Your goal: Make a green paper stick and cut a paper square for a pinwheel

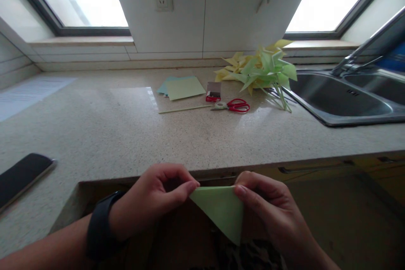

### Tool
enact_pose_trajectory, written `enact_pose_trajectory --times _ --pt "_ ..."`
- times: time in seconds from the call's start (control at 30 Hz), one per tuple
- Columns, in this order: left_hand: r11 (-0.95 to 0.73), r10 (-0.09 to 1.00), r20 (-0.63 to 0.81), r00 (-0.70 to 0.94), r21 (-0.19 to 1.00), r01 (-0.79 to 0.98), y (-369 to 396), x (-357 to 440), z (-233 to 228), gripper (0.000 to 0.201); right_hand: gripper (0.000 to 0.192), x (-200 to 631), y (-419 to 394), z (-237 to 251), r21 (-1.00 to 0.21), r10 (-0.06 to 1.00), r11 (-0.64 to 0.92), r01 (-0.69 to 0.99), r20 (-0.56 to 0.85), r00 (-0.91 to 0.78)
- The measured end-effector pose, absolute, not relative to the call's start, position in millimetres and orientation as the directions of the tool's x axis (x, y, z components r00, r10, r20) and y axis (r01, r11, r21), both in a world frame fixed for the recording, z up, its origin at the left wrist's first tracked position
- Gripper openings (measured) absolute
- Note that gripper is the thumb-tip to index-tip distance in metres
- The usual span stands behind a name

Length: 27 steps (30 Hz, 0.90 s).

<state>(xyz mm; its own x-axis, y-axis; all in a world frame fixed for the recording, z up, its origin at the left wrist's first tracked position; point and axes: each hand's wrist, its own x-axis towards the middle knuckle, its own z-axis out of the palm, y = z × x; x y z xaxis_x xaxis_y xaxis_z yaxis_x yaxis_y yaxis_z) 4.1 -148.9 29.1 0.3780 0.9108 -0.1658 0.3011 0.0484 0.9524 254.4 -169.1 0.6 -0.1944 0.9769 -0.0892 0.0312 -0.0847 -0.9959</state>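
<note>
A light green sheet of paper folded into a triangle (221, 209) hangs between my two hands, below the front edge of the counter (202, 164). My left hand (152, 200), with a black band on its wrist, pinches the triangle's left corner. My right hand (272, 211) pinches its upper right corner, and the point of the triangle hangs downward.
On the counter lie a stack of green and blue paper sheets (182, 87), a thin stick (185, 109), red scissors (234, 105), a small red-and-dark box (214, 91), and a pile of yellow and green paper pinwheels (262, 69). A steel sink (344, 99) is at right, a dark phone (20, 177) at left.
</note>
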Motion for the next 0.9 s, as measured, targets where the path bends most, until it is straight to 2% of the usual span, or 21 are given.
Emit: enact_pose_trajectory --times 0.2,0.37,0.6,0.77,0.83,0.9 --pt "0.052 0.847 -0.245 0.471 0.921 0.386 -147.4 3.2 31.9 0.028 0.037 260.4 -166.9 1.6 -0.990 0.965 -0.094 0.101 -0.115 -0.235" --pt "0.026 0.817 -0.269 0.510 0.900 0.434 -148.2 3.5 32.4 0.022 0.039 263.9 -163.7 7.7 -0.982 0.941 -0.125 0.143 -0.163 -0.297" --pt "0.144 0.755 -0.375 0.538 0.895 0.421 -147.4 2.7 31.0 0.024 0.038 264.7 -155.8 11.9 -0.978 0.925 -0.067 0.195 -0.134 -0.354" --pt "-0.126 0.734 -0.319 0.600 0.803 0.582 -149.0 4.1 30.4 0.024 0.036 261.6 -154.7 8.1 -0.967 0.883 -0.124 0.222 -0.210 -0.419" --pt "-0.155 0.719 -0.298 0.627 0.812 0.563 -151.6 7.3 29.1 0.024 0.033 257.6 -155.1 9.5 -0.959 0.865 -0.117 0.260 -0.227 -0.448" --pt "-0.116 0.723 -0.282 0.630 0.851 0.513 -154.4 10.8 26.5 0.024 0.031 252.9 -155.4 12.2 -0.953 0.860 -0.075 0.295 -0.211 -0.464"
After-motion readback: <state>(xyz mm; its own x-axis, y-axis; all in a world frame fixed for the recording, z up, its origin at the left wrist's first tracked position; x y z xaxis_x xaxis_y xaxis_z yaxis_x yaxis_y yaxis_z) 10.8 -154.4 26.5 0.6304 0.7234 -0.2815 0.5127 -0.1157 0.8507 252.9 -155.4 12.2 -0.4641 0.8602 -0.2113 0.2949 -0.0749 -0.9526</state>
